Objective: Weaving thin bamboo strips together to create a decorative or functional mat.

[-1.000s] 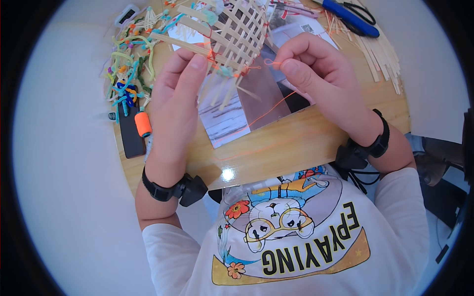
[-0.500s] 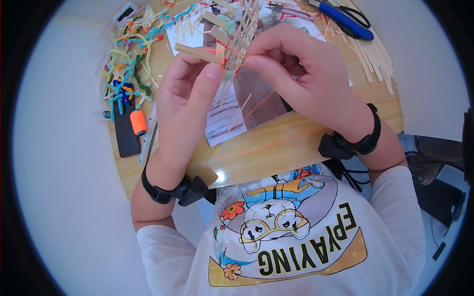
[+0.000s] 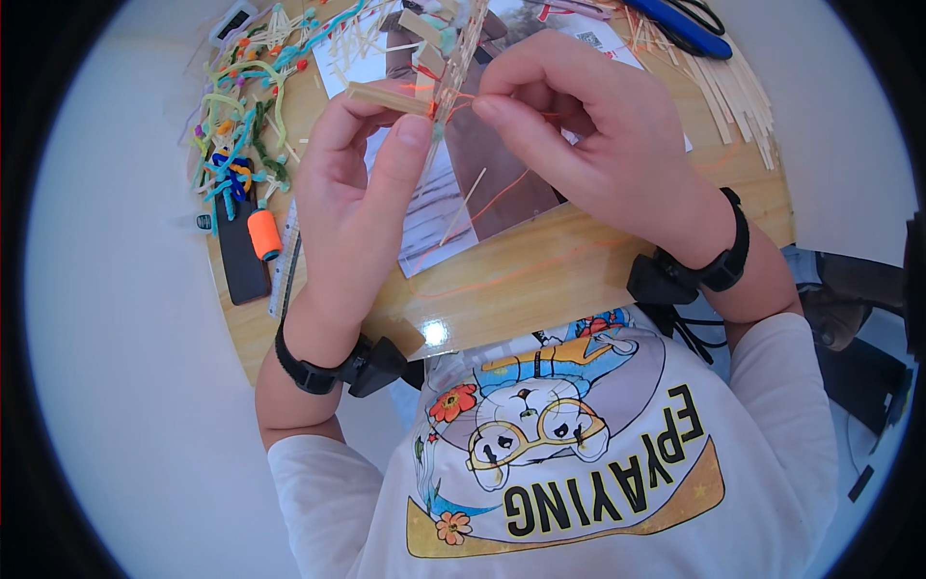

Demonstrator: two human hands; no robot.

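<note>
My left hand (image 3: 362, 183) pinches the near end of a lattice of thin wooden strips (image 3: 453, 77), its thumb pressed beside a stubby bundle of sticks (image 3: 391, 97) that juts out leftward. Orange thread (image 3: 431, 109) is wound round the joint there. Close by on the right, my right hand (image 3: 579, 135) has thumb and forefinger closed on the orange thread, drawn from that joint. A loose length of the thread (image 3: 502, 206) trails below over the printed sheets and the table. The far end of the lattice is cut off by the upper edge of the view.
Pipe cleaners (image 3: 246, 125) in many colours heap at the left, by an orange thread spool (image 3: 263, 234), a dark phone-like slab (image 3: 239, 261) and a clear ruler (image 3: 285, 265). Blue-handled pliers (image 3: 680, 24) and wooden strips (image 3: 728, 101) lie far right. Printed sheets (image 3: 434, 227) lie under my hands.
The lattice has turned in my left hand and now shows more edge-on. My right hand has shifted slightly, still pinching the thread. The view has moved a little.
</note>
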